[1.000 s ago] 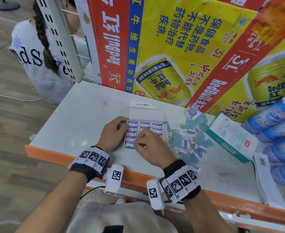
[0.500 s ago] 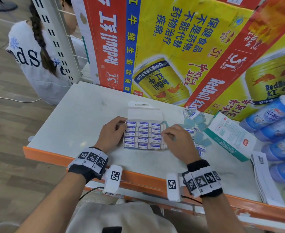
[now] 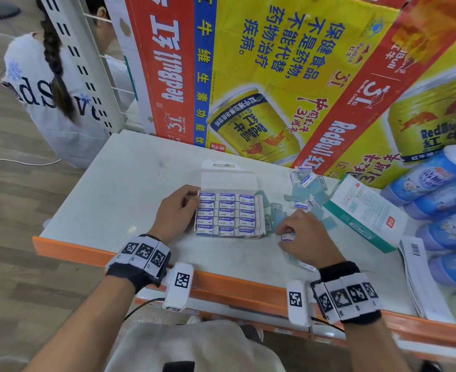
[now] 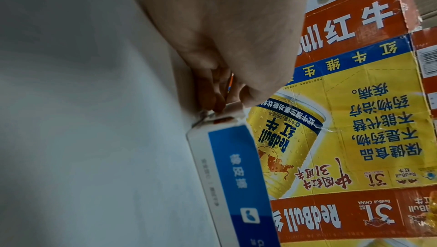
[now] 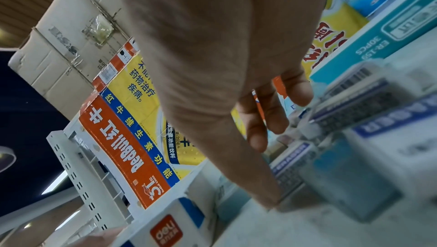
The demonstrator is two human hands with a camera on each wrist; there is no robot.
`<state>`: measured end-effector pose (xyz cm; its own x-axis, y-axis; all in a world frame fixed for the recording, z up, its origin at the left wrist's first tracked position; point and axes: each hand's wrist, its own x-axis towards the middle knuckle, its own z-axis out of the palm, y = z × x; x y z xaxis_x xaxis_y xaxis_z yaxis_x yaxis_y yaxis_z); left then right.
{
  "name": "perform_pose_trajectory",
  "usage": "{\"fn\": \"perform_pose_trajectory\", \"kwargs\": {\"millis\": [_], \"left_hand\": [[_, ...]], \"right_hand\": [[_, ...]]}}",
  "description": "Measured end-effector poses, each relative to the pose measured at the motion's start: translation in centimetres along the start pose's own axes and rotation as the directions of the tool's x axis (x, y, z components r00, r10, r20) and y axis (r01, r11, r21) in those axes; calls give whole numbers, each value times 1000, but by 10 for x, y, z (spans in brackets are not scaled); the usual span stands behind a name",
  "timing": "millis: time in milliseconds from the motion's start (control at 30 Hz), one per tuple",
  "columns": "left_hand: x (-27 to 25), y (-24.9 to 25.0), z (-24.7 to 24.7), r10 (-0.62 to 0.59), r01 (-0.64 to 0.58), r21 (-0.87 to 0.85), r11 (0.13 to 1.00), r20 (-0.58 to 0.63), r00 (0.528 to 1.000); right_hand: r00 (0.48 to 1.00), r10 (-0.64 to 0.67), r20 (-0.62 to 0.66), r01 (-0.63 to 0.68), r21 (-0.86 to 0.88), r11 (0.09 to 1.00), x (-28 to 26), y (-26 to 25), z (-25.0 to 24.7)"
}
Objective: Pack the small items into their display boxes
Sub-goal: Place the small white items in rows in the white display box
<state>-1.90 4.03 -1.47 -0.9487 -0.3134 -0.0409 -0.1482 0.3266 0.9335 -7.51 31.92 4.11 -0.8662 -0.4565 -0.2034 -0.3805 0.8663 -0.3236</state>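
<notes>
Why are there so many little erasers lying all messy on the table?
They are waiting to be packed. The loose erasers lie scattered at all angles to the right of the display box, whose rows are neat. One eraser sits by itself near the table's orange edge, by the right wrist, where it might get knocked off.

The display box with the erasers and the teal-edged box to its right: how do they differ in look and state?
The display box is open, flap up, showing rows of erasers; the teal-edged box is closed. The display box is white and blue, the other white with teal sides. The left hand holds the display box; no hand touches the teal-edged box. Both lie flat on the table.
</notes>
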Motion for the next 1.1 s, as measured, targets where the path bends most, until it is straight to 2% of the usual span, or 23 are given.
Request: {"fn": "perform_pose_trajectory", "kwargs": {"millis": [167,300,400,500,567,767,1100], "left_hand": [[1,-1,1,-18,18,-8,1000,-6,1000],[1,-1,1,-16,16,-7,1000,-4,1000],[1,-1,1,-23,23,-7,1000,-7,1000],[0,1,1,-28,28,-8,1000,-4,1000],[-1,2,1,-34,34,-10,999,-2,999],[-2,6,0,-39,39,-7,999,0,999],[-3,8,0,-52,51,26,998,6,999]], "right_hand": [[999,12,39,-11,-27,1000,-1,-2,2],[999,5,41,-6,16,1000,-1,-3,3],[999,-23,-39,29,145,989,1,-7,0],[987,41,-153,14,341,940,1,-13,-5],[978,41,-203,46,406,913,2,-18,-8],[957,-111,-268,217,407,887,4,-35,-8],[936,-267,-230,341,404,849,7,-44,5]]}}
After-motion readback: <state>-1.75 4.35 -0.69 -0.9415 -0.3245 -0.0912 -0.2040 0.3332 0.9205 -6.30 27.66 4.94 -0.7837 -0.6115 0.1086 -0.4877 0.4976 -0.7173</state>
